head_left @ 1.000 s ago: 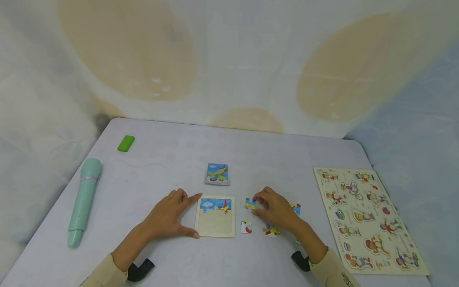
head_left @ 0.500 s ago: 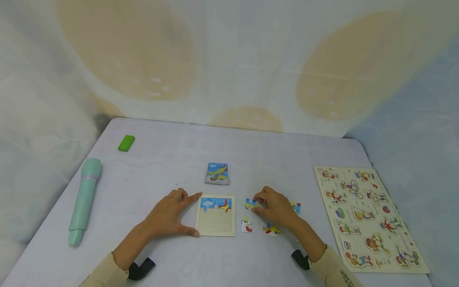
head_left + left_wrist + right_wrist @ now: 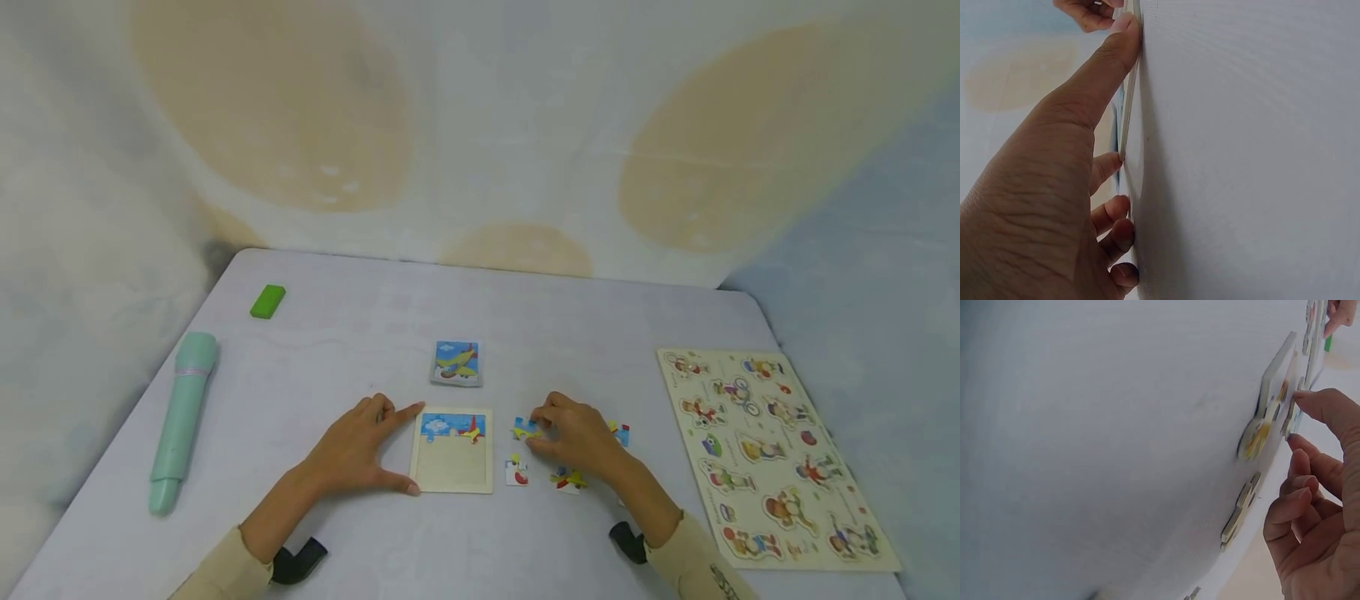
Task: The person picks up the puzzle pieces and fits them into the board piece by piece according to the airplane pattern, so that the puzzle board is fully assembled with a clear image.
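A small wooden puzzle tray (image 3: pixel 453 468) lies mid-table, with blue sky and red tail pieces (image 3: pixel 453 426) fitted along its top. My left hand (image 3: pixel 356 446) rests at the tray's left side, index fingertip at the upper corner and thumb at the lower one; the left wrist view shows the thumb (image 3: pixel 1100 72) on the tray's edge. To the right of the tray, my right hand (image 3: pixel 581 437) pinches a blue-and-yellow puzzle piece (image 3: pixel 524 428) between thumb and index finger, at table level. Nearby lie loose pieces: one white and red (image 3: pixel 516 472), one yellow and red (image 3: pixel 567 482), one blue (image 3: pixel 619 434) partly behind the hand.
Above the tray sits a small airplane picture (image 3: pixel 456 363). A large wooden figure puzzle board (image 3: pixel 772 467) takes up the table's right side. On the left are a mint-green tube-shaped object (image 3: pixel 180 425) and a green block (image 3: pixel 267 302).
Both hands stay in almost the same place. The right thumb and index finger remain on the same puzzle piece, and the whole view shifts only slightly.
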The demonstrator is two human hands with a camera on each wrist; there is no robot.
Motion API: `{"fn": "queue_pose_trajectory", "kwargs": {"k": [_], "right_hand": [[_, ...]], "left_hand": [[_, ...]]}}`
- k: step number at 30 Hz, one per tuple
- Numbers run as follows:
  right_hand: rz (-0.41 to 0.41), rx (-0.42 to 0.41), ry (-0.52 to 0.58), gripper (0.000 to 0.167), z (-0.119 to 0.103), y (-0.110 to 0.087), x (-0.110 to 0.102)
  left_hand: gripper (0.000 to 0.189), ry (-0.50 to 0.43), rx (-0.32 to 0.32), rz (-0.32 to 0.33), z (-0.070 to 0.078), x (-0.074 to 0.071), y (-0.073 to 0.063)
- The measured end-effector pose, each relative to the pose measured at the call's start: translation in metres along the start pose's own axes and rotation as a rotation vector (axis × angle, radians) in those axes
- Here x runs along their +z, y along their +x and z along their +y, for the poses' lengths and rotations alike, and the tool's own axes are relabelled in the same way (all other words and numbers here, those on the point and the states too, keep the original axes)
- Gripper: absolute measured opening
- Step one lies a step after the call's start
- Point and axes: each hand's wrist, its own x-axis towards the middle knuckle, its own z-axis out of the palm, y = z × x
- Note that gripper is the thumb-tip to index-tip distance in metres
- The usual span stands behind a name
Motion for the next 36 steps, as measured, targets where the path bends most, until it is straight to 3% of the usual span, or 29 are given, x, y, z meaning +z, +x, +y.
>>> {"fn": "queue_pose_trajectory", "kwargs": {"k": [13,36], "right_hand": [[0.040,-0.003,0.132,0.022,-0.002,0.001,-0.004],[-0.008,-0.097,0.176,0.023,-0.032,0.011,-0.002]], "left_hand": [[0.114,0.004,-0.014,-0.012,-0.001,0.000,0.000],[0.113,0.015,0.002,-0.010,-0.001,0.000,-0.001]]}}
